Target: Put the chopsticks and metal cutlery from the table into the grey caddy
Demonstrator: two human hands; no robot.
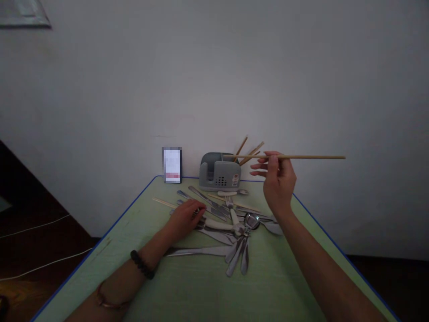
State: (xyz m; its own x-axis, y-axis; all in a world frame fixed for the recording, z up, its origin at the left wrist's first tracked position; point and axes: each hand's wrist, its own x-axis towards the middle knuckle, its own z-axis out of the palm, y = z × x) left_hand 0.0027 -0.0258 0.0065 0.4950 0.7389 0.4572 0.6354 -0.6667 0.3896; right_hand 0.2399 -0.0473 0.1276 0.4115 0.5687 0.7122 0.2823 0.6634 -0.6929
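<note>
My right hand (pixel 279 183) is raised above the table's right side, gripping a wooden chopstick (pixel 315 157) between thumb and fingers. The chopstick lies nearly level, its thin end in front of the grey cutlery holder (pixel 219 174). Several chopsticks (pixel 246 154) lean out of the holder's right part. My left hand (pixel 187 217) rests low over the left of a cutlery pile, thumb a little apart from the fingers; its underside is hidden. Around it lie knives (pixel 201 252), forks (pixel 229 202), spoons (pixel 252 220) and a loose chopstick (pixel 162 202).
A phone (pixel 173 165) with a lit, blurred screen stands upright at the table's back left, by the white wall (pixel 214 80). The green table (pixel 261 290) has a blue edge. White cables (pixel 47 264) run at the left, beyond the table.
</note>
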